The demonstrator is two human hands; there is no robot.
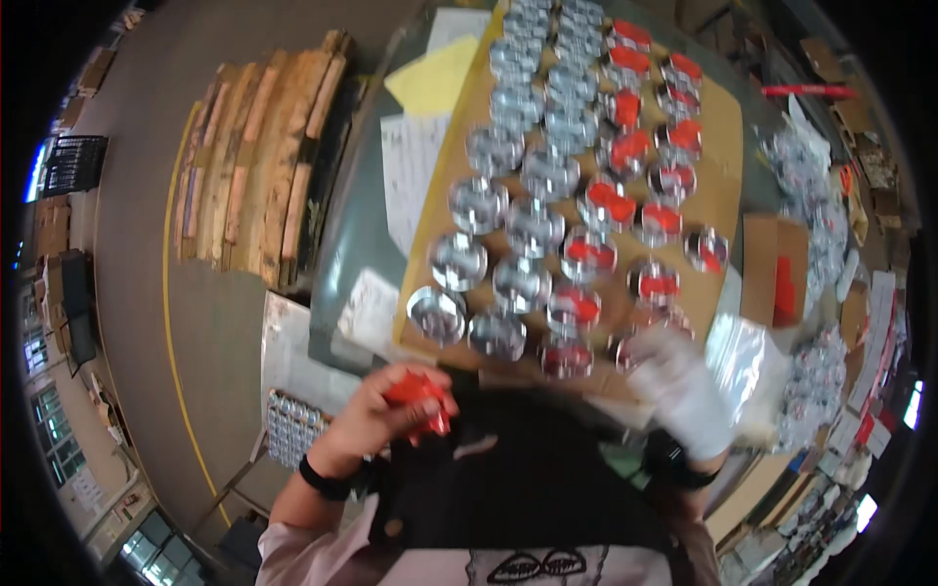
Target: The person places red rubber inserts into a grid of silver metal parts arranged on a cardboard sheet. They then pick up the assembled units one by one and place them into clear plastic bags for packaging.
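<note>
My bare left hand [396, 410] is closed around several glossy red pieces [420, 393], held just off the near edge of the table. My right hand [676, 386], in a white glove, reaches over the near right of a brown cardboard sheet [708, 122]. Its fingers are smeared by motion at a round shiny metal part [630, 354]. Rows of such piston-like parts cover the sheet. Those in the left rows, such as a bare metal part [437, 314], show no red. In the right rows the parts carry red pieces [609, 202] on top.
Papers [410, 186] and a yellow sheet [430, 76] lie on the dark table left of the cardboard. At right are an open cardboard box [772, 269], a clear plastic bag [738, 361] and heaps of bagged parts [816, 381]. Stacked wooden pallets [264, 156] stand on the floor at left.
</note>
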